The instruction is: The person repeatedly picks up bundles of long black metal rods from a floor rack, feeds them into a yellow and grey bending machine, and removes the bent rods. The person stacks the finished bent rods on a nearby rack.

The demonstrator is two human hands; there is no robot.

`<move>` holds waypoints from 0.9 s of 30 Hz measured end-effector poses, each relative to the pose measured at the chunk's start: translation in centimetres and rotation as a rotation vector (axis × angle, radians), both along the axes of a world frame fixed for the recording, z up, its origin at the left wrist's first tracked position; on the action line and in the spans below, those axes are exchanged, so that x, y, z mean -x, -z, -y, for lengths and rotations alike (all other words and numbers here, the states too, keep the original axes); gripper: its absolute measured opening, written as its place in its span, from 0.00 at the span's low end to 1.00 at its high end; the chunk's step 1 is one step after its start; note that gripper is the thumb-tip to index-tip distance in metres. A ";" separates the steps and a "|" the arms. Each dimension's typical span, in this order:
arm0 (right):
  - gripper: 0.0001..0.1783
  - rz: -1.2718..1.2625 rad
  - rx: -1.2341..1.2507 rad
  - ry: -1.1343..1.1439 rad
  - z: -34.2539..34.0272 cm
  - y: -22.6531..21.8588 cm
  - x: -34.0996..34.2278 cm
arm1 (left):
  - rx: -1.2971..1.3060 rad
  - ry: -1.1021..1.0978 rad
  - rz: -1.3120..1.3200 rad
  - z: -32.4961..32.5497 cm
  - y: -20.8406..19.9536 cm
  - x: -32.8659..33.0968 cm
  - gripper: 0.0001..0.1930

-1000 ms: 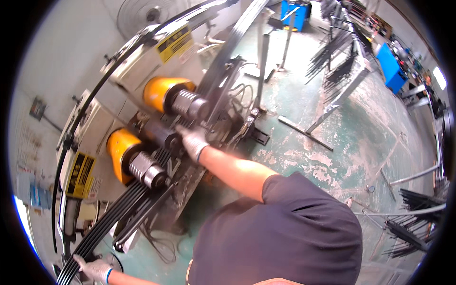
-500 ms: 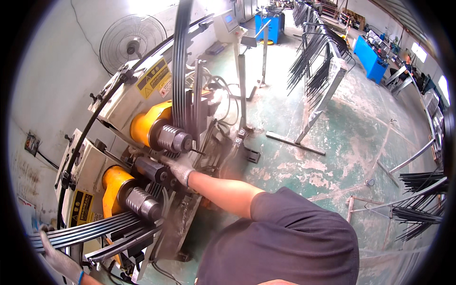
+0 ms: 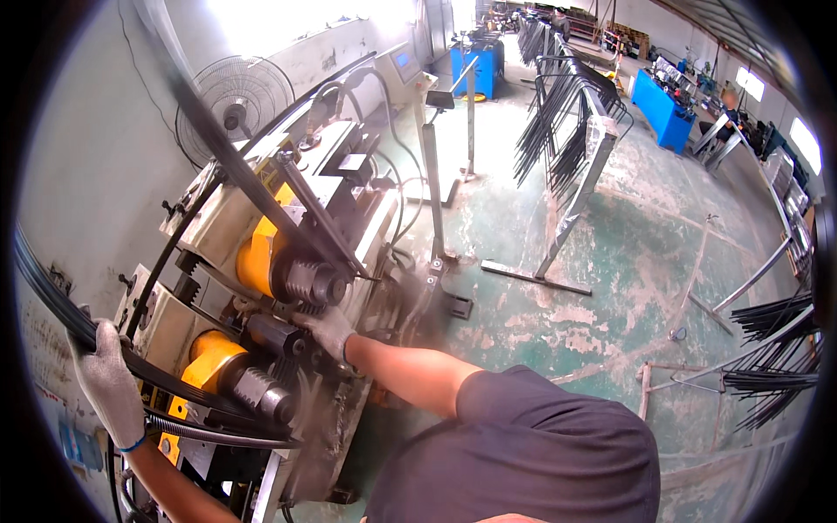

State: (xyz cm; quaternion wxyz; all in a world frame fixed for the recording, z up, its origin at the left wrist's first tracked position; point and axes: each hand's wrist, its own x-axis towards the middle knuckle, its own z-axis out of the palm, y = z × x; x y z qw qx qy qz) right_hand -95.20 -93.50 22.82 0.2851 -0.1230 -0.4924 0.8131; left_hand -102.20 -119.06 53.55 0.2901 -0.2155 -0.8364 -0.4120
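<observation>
My left hand (image 3: 109,379), in a pale work glove, is closed around a bundle of long black metal rods (image 3: 54,301). The bundle curves from the left edge down to the lower ribbed die (image 3: 259,392) of a bending machine. Another stretch of the rods (image 3: 228,152) slants from the top left to the upper ribbed die (image 3: 314,283). My gloved right hand (image 3: 325,334) reaches between the two dies, beside a dark block (image 3: 277,334). Its fingers are hidden behind the machine parts, so their grip cannot be seen.
Yellow die holders (image 3: 256,257) and hoses sit close to my arms. A wall-side fan (image 3: 234,113) stands behind the machine. A metal rack (image 3: 582,187) bears bent black rods, and more rods (image 3: 772,381) hang at the right. Farther back are blue benches (image 3: 664,109) and people.
The bundle's left end has swung upward with my left hand. The upper stretch has tipped from nearly upright toward the left. My right hand stays between the dies.
</observation>
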 end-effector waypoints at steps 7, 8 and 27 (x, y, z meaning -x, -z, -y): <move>0.19 -0.041 -0.017 0.002 0.1 0.4 0.3 | -0.125 0.139 -0.028 -0.1 0.6 -0.4 0.19; 0.18 -0.050 -0.051 0.016 0.1 0.5 0.3 | -0.127 0.146 -0.026 -0.1 0.6 -0.4 0.19; 0.16 -0.125 -0.342 0.105 -0.2 2.9 1.8 | -0.107 0.120 -0.018 -0.2 0.4 -0.5 0.19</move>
